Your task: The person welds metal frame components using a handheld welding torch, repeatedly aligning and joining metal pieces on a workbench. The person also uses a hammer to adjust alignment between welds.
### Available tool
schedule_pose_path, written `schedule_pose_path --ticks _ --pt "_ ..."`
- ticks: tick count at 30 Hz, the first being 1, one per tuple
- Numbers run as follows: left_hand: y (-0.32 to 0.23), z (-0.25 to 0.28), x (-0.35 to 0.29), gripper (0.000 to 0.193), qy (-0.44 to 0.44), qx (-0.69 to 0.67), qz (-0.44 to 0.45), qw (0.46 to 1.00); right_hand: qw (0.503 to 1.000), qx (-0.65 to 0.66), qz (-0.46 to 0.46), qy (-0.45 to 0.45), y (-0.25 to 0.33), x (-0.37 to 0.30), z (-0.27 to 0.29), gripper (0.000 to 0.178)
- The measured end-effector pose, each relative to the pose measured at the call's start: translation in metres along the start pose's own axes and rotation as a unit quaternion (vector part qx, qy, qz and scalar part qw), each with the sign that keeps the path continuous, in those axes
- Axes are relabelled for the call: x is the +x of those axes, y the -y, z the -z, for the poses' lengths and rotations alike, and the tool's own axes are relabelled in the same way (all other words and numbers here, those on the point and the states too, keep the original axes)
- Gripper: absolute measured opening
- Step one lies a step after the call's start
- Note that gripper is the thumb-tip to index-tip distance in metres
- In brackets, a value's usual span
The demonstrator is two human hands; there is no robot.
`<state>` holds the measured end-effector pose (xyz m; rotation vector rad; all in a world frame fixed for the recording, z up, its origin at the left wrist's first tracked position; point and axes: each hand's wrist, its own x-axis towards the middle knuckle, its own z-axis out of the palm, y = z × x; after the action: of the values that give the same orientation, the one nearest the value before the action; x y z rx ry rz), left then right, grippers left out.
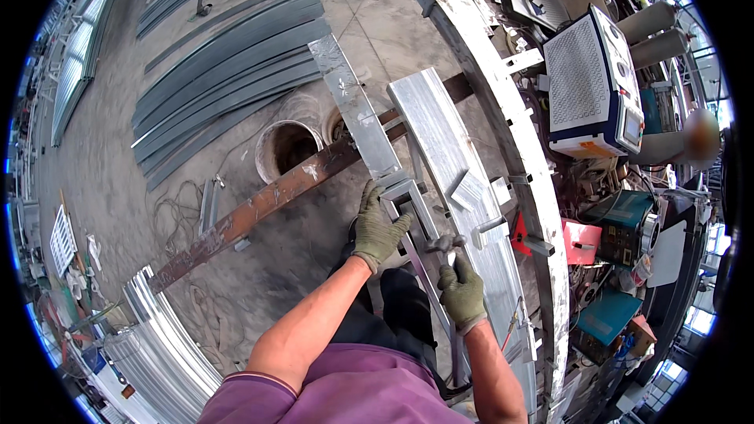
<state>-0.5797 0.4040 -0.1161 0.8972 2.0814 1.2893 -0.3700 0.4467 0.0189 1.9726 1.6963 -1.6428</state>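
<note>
My left hand (pixel 378 229), in a green work glove, grips the left side of a small rectangular metal frame (pixel 426 220) at the near end of a flat steel bar (pixel 357 114). My gloved right hand (pixel 463 296) is closed round the handle of a hammer (pixel 445 244). The hammer's head is just to the right of the frame's near corner; whether they touch I cannot tell. Right of the hammer runs a wide silvery metal beam (pixel 432 122), with a short angled metal piece (pixel 469 190) lying on it.
A rusty brown beam (pixel 290 180) crosses beneath the work. Grey metal strips (pixel 228 63) lie on the floor at far left, near a round bucket (pixel 271 161). To the right stand a long steel rail (pixel 542 188), a white-and-blue machine (pixel 589 78) and teal machine boxes (pixel 624 224).
</note>
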Motion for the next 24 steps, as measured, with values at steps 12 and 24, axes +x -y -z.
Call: schedule_pose_path --ticks 12,24 --pt "-0.010 -0.001 0.001 0.095 0.005 0.029 0.006 1.000 0.984 -0.095 0.147 -0.044 -0.037 0.013 -0.004 0.042" --pt "-0.018 -0.001 -0.003 0.113 -0.007 0.082 -0.001 0.997 0.978 -0.086 0.171 -0.089 -0.049 0.001 -0.016 0.047"
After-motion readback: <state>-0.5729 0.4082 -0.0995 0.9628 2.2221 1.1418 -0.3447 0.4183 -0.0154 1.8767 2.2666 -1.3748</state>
